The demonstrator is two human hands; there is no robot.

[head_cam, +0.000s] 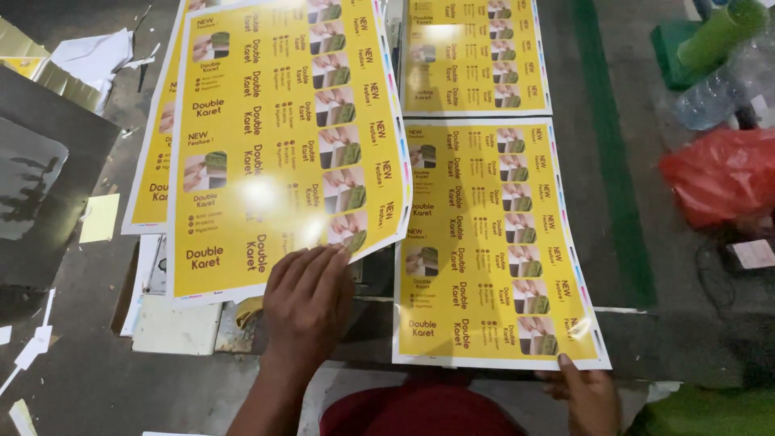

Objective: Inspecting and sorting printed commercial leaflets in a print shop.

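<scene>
Dark grey floor point(89, 379) lies under everything we see. Our left hand point(307, 303) lies flat with open fingers on the near corner of a shiny yellow sheet point(282, 145). Beside it lies another yellow sheet point(492, 242). Our right hand point(585, 391) pinches its near edge. A red bag point(718, 173) sits far right.

Dim grey floor point(73, 379) crossed by a green stripe point(613, 153).

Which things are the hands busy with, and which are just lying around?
In use:
left hand pressing on a glossy yellow sheet
right hand holding another yellow sheet

Lying about:
red plastic bag
green roll
paper scraps
small yellow note
</scene>
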